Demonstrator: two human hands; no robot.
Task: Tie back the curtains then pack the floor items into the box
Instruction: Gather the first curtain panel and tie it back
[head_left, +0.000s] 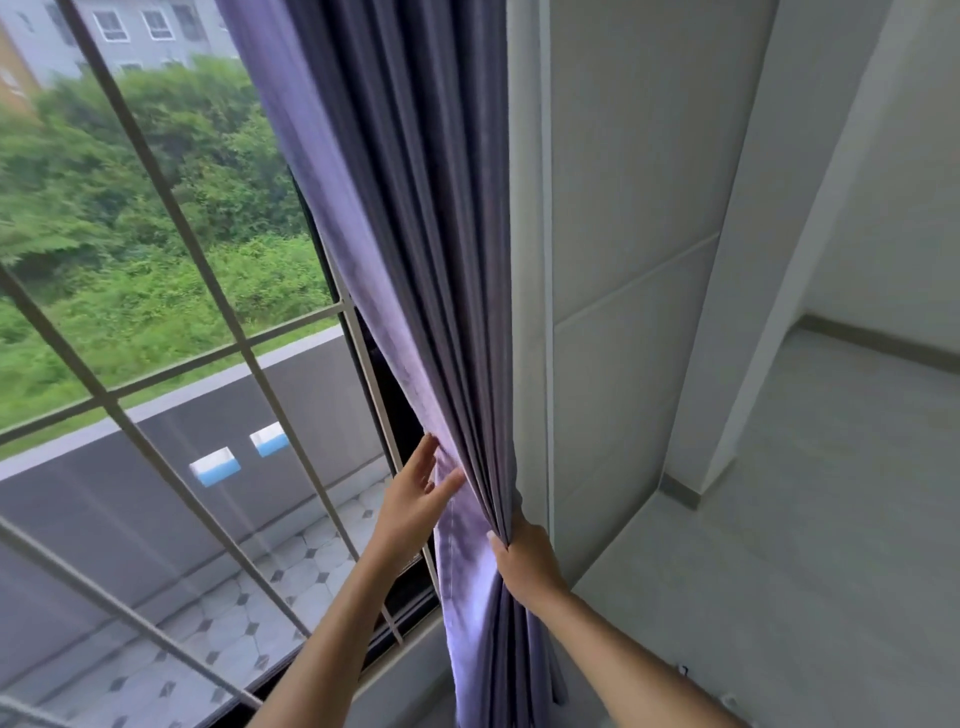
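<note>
A purple-grey curtain (405, 218) hangs gathered in folds at the right side of the window, beside the white wall. My right hand (524, 558) grips the bunched folds from the right, thumb across the front of them. My left hand (415, 493) is flat with straight fingers, touching the curtain's pale left edge from the window side. No tie-back, box or floor items are in view.
A barred window (171, 332) fills the left, with greenery and a tiled balcony outside. A white wall panel (623, 260) stands right of the curtain. Pale floor (831, 519) spreads to the right, with small objects near the wall at the lower right.
</note>
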